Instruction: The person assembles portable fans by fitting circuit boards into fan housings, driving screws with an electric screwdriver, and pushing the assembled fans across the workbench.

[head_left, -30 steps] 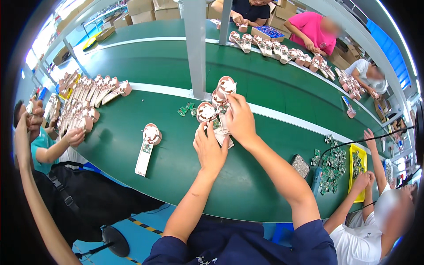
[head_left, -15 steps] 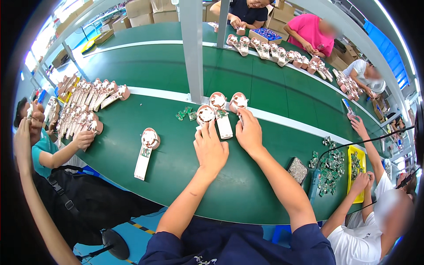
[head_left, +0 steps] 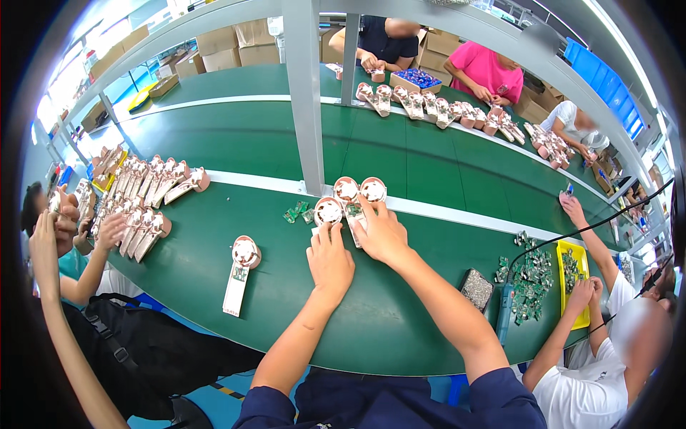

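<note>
Now that my right hand [head_left: 382, 232] has come down from the lifted units, it lies flat on the pink-and-white handheld units [head_left: 348, 196] clustered on the green worktop [head_left: 400, 314]; my left hand [head_left: 330, 259], open, touches one, gripping nothing — they look set down.

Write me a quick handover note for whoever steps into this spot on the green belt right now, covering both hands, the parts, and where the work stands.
Left hand: flat on the green belt, fingertips at the leftmost of three round-headed pink-and-white units; grip cannot be told.
Right hand: resting over the handles of the middle unit and right unit; grip cannot be told.
The three units lie side by side, heads away from you, open with innards showing. Small green circuit boards lie just left of them.
One more open unit lies alone further left.
Whether any of these four is finished cannot be told from this view.
</note>
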`<state>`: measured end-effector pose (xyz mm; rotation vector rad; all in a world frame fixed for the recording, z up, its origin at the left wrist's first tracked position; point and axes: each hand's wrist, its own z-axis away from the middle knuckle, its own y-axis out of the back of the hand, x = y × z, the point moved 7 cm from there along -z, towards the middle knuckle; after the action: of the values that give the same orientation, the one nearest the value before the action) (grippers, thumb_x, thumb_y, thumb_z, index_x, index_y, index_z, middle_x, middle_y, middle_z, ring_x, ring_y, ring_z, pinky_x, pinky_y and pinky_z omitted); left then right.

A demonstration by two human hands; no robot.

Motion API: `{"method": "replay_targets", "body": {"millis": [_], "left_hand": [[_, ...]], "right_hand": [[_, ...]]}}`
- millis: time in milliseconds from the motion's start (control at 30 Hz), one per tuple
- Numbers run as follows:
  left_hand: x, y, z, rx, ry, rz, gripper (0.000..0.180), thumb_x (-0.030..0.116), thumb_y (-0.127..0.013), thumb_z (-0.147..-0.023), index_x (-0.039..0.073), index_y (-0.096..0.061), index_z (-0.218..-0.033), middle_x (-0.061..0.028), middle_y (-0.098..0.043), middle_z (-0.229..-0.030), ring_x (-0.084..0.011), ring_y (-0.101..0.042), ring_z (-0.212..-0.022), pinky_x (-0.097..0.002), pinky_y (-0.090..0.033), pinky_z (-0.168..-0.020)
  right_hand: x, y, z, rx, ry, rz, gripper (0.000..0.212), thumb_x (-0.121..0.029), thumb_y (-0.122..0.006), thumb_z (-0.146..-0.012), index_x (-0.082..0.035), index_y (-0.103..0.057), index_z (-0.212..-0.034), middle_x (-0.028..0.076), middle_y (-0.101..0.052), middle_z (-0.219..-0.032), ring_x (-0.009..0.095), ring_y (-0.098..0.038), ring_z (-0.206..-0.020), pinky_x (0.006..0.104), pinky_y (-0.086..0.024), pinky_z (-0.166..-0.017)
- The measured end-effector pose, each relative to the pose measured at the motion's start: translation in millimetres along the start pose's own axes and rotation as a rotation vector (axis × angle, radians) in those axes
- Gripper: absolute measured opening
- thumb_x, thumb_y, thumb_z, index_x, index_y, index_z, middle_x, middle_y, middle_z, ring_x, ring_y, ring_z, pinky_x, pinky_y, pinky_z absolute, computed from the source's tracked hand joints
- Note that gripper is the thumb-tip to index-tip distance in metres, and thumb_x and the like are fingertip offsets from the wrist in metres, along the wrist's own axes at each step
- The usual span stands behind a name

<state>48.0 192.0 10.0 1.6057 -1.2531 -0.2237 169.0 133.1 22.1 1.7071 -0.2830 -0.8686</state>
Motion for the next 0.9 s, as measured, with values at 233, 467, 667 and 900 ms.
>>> {"method": "replay_targets", "body": {"millis": [233,467,667,900], "left_hand": [[-21.6,11.3,-3.5,-0.004,-0.017,0.112,0.045,-0.002,-0.060,-0.070,0.006,-0.052,-0.114,-0.0118,-0.053,-0.118,-0.0332,-0.054,-0.096,-0.0424,-0.046,-0.080],[-22.0,19.2,-6.7,-0.027,-0.037,0.206,0.039,-0.005,-0.059,-0.070,0.005,-0.051,-0.107,-0.0124,-0.053,-0.113,-0.0350,-0.053,-0.091,-0.0438,-0.045,-0.079],[-21.8,19.9,-5.8,-0.007,-0.029,0.257,0.042,-0.005,-0.059,-0.068,0.005,-0.052,-0.108,-0.0128,-0.055,-0.114,-0.0363,-0.054,-0.094,-0.0445,-0.045,-0.081],[-23.5,22.4,-6.6,0.011,-0.025,0.271,0.043,-0.007,-0.058,-0.067,0.003,-0.054,-0.108,-0.0169,-0.055,-0.114,-0.0402,-0.053,-0.101,-0.0465,-0.043,-0.088]], "right_hand": [[-22.6,4.1,-0.8,-0.093,-0.051,0.116,0.082,-0.058,-0.062,-0.083,-0.018,-0.032,-0.148,0.019,-0.044,-0.137,0.041,-0.058,-0.109,0.0496,-0.053,-0.085],[-21.4,-9.1,-2.5,0.135,0.017,0.125,0.061,-0.020,-0.069,-0.077,-0.019,-0.048,-0.134,0.018,-0.047,-0.124,0.041,-0.059,-0.094,0.0481,-0.054,-0.072],[-12.3,-9.0,0.6,0.207,-0.004,0.097,0.060,-0.008,-0.064,-0.077,-0.015,-0.047,-0.134,0.011,-0.049,-0.128,0.036,-0.058,-0.098,0.0481,-0.053,-0.079],[-6.5,-15.7,1.4,0.301,0.045,0.053,0.062,-0.006,-0.065,-0.074,-0.016,-0.049,-0.133,0.009,-0.052,-0.124,0.036,-0.056,-0.097,0.0437,-0.054,-0.080]]}}
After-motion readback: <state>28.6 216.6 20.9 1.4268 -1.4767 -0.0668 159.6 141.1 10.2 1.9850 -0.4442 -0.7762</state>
